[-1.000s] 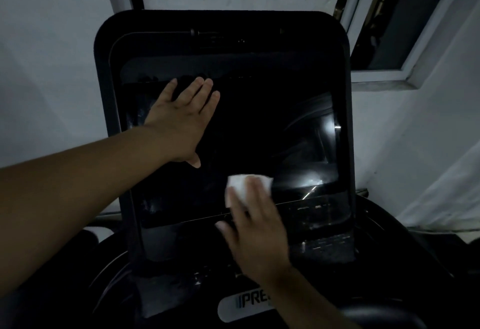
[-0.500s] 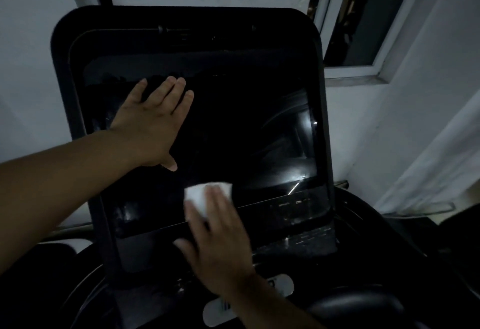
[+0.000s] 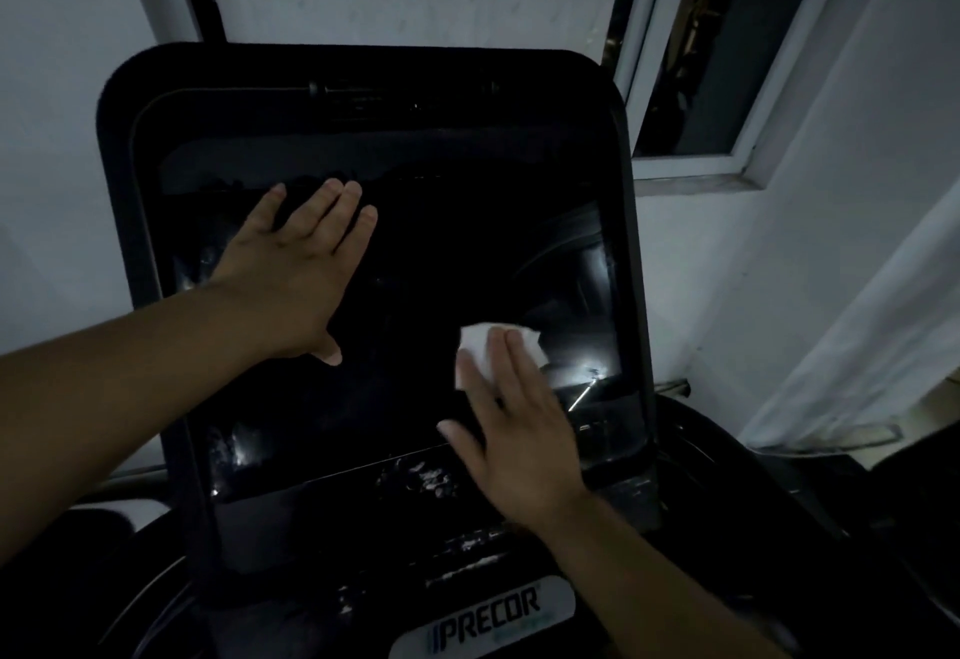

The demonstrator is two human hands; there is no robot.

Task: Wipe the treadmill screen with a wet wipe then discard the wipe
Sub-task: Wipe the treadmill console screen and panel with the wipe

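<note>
The treadmill screen (image 3: 426, 263) is a large black glossy panel in a dark frame, filling the middle of the view. My left hand (image 3: 296, 263) lies flat on its upper left part, fingers together and stretched out. My right hand (image 3: 514, 424) presses a folded white wet wipe (image 3: 480, 351) against the lower right part of the glass. The wipe sticks out past my fingertips; the rest of it is hidden under my palm.
A silver Precor badge (image 3: 485, 622) sits on the console below the screen. Dark curved handrails (image 3: 753, 481) flank the console. A white wall (image 3: 62, 138) stands behind, with a window frame (image 3: 696, 159) at the upper right. The room is dim.
My right hand has slid the wipe to the right along the lower part of the screen. My left hand has stayed flat on the upper left. The camera has shifted.
</note>
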